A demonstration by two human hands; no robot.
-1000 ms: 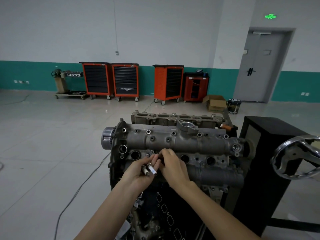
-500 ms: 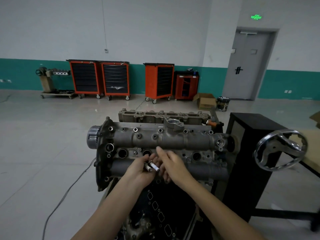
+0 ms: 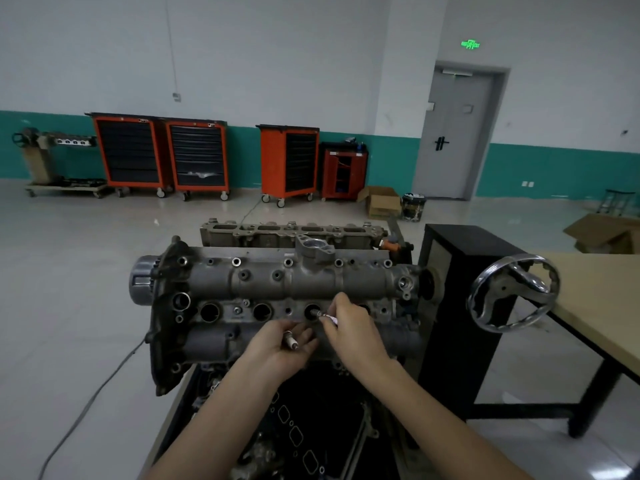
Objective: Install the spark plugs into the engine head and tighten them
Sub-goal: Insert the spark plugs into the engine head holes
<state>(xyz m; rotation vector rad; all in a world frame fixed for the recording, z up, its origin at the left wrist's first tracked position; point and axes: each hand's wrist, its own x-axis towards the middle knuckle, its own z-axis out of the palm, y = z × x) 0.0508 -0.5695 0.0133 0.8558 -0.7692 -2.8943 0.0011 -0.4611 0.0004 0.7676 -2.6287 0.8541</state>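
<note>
Two hands worked at the engine head, which sat on a stand in the near middle of the scene. Right hand pinched a spark plug between thumb and fingers, plug lying tilted with its metal tip at the mouth of the third plug hole from the left, white end back against the fingers. Could not tell if the tip was inside the hole. Left hand sat just left of the right one, palm up, fingers loosely curled round a spare plug lying across them. Two plug holes to the left stood open. Chrome handwheel was on the right beside a black cabinet, with a wooden bench further right. Orange tool carts lined the far wall.
</note>
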